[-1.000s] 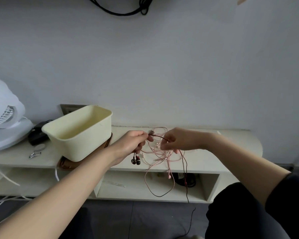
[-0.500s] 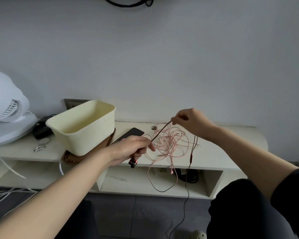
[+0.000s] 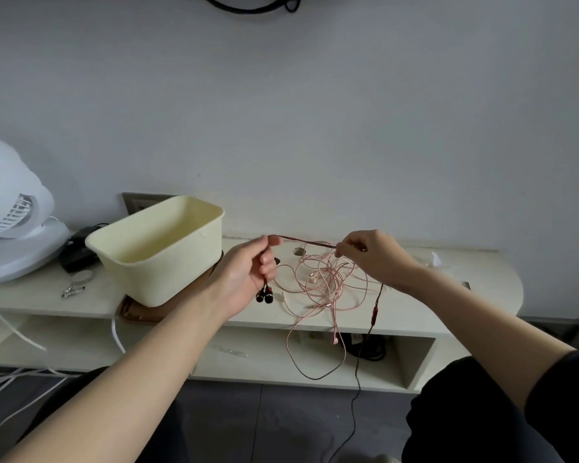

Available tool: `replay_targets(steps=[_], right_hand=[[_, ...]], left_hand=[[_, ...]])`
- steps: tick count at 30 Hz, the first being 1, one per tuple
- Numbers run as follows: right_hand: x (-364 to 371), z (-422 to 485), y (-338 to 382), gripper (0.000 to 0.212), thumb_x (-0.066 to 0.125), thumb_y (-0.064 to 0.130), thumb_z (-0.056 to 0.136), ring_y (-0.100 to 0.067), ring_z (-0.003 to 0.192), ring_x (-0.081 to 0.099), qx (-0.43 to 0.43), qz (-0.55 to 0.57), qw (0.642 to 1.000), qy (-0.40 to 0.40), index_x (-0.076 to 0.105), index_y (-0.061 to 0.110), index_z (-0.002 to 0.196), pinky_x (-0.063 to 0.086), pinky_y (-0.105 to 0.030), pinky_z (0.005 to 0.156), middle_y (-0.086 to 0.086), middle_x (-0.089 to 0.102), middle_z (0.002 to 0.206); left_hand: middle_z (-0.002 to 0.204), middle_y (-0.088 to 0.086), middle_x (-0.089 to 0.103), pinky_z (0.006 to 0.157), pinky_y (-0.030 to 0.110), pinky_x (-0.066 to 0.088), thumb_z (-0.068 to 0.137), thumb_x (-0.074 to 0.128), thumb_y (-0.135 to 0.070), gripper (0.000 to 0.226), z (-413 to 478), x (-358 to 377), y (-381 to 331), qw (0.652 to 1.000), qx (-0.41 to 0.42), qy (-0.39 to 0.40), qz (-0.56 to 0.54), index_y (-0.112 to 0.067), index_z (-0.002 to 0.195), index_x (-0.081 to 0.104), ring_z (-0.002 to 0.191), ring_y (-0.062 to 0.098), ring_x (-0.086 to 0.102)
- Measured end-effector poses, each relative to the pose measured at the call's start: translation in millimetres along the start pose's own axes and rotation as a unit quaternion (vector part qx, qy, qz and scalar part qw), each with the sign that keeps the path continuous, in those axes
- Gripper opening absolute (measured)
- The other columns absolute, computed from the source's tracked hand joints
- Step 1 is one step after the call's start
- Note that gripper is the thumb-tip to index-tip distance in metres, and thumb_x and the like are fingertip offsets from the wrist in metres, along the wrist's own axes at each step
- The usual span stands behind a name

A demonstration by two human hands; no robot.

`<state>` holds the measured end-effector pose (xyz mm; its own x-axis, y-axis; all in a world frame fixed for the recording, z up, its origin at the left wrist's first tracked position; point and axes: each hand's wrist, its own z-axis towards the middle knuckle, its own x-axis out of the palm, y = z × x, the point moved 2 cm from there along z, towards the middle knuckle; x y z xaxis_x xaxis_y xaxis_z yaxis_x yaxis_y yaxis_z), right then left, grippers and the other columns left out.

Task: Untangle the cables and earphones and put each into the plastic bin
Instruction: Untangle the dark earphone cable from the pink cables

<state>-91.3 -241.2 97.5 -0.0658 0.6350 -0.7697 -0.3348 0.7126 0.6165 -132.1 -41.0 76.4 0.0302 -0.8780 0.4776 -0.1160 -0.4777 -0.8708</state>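
My left hand [image 3: 248,272] grips the dark red earphones' cord, and the two black earbuds [image 3: 264,296] dangle just below its fingers. A stretch of that dark cord [image 3: 306,242] runs taut to my right hand [image 3: 371,259], which pinches it; the rest hangs past the shelf edge toward the floor. A tangle of pink earphones [image 3: 325,282] lies on the shelf under both hands, with loops drooping over the front edge. The cream plastic bin [image 3: 168,259] stands left of my left hand and looks empty.
The white shelf unit [image 3: 448,315] runs along the wall. A white fan [image 3: 10,208] stands at far left beside a black adapter [image 3: 77,248] and a key ring [image 3: 76,284]. White cables [image 3: 10,379] trail on the floor at left. A brown tray [image 3: 137,312] lies under the bin.
My left hand rose and moved right with the earbuds, and my right hand dropped lower. The dark cord between them is now pulled nearly level above the pink tangle.
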Motion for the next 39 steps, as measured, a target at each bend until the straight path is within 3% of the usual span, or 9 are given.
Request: replay_targets(steps=[5,8,13,19,22,29,33,36,39], right_hand=[[26,-4,4,0.02,0.049,0.021,0.095,-0.011,0.05,0.044,-0.012,-0.065,0.997,0.046,0.068,0.018,0.089,0.034,-0.018,0.048,0.002,0.058,0.067],[44,-13,17,0.021,0.044,0.027,0.095,-0.02,0.077,0.057,-0.051,-0.136,0.986,0.083,0.065,0.025,0.093,0.048,-0.032,0.071,0.002,0.065,0.085],[50,-23,42,0.023,0.04,0.03,0.098,-0.016,0.08,0.05,-0.133,-0.18,0.972,0.077,0.062,0.026,0.104,0.031,-0.027,0.062,0.009,0.063,0.097],[41,-10,47,0.02,0.046,0.032,0.096,-0.017,0.072,0.047,-0.177,-0.146,0.971,0.059,0.064,0.024,0.09,0.039,-0.031,0.064,0.007,0.056,0.08],[36,-1,44,0.026,0.051,0.04,0.093,-0.016,0.067,0.048,-0.176,-0.116,0.977,0.041,0.06,0.022,0.077,0.034,-0.029,0.058,0.008,0.051,0.071],[40,25,23,0.023,0.062,0.043,0.084,-0.023,0.078,0.064,-0.129,0.002,0.991,0.039,0.057,0.027,0.067,0.051,-0.041,0.069,-0.004,0.069,0.081],[47,31,8,0.026,0.058,0.035,0.09,-0.005,0.05,0.043,-0.098,0.065,0.993,0.028,0.059,0.029,0.064,0.034,-0.019,0.051,0.005,0.052,0.058],[55,33,0,0.027,0.05,0.027,0.096,-0.001,0.049,0.039,-0.065,0.115,0.99,0.045,0.066,0.019,0.075,0.03,-0.014,0.05,0.009,0.048,0.06],[69,37,-2,0.029,0.042,0.023,0.099,-0.002,0.054,0.042,-0.039,0.129,0.989,0.059,0.066,0.019,0.083,0.032,-0.015,0.054,0.012,0.05,0.063]], left_hand=[[0.066,-0.002,0.064,0.068,0.026,0.057,0.102,0.036,-0.018,0.03,5,-3,-7,0.991,0.033,-0.008,-0.128,-0.008,0.095,0.063,0.064,0.01,0.063],[0.093,0.004,0.071,0.088,0.04,0.051,0.102,0.034,-0.019,0.03,9,-2,-9,0.989,0.054,-0.003,-0.136,-0.009,0.098,0.063,0.094,0.017,0.066],[0.113,0.0,0.065,0.095,0.043,0.039,0.102,0.033,-0.02,0.029,14,-4,-9,0.995,0.069,-0.004,0.071,-0.017,0.1,0.062,0.119,0.016,0.055],[0.065,-0.006,0.068,0.069,0.031,0.036,0.098,0.04,-0.014,0.047,3,-5,-3,0.932,0.02,0.072,0.355,-0.023,0.063,0.069,0.062,0.006,0.063],[0.06,0.006,0.064,0.059,0.028,0.029,0.094,0.045,-0.011,0.029,6,-5,2,0.927,-0.017,0.092,0.363,-0.011,0.078,0.069,0.05,0.013,0.043],[0.057,0.007,0.042,0.089,0.051,0.048,0.096,0.037,-0.012,0.049,17,-14,8,0.947,-0.123,0.121,0.272,-0.015,0.066,0.076,0.047,0.011,0.032],[0.045,-0.004,0.033,0.085,0.056,0.05,0.088,0.043,-0.014,0.033,26,-15,8,0.971,-0.152,0.158,0.097,-0.008,0.086,0.076,0.043,0.009,0.017],[0.045,-0.006,0.035,0.084,0.045,0.054,0.083,0.046,-0.014,0.031,35,-17,9,0.976,-0.148,0.154,-0.04,-0.006,0.09,0.075,0.036,0.005,0.025],[0.047,-0.007,0.037,0.091,0.031,0.03,0.086,0.046,-0.015,0.03,44,-17,13,0.975,-0.12,0.151,-0.107,-0.007,0.099,0.073,0.037,0.004,0.029]])
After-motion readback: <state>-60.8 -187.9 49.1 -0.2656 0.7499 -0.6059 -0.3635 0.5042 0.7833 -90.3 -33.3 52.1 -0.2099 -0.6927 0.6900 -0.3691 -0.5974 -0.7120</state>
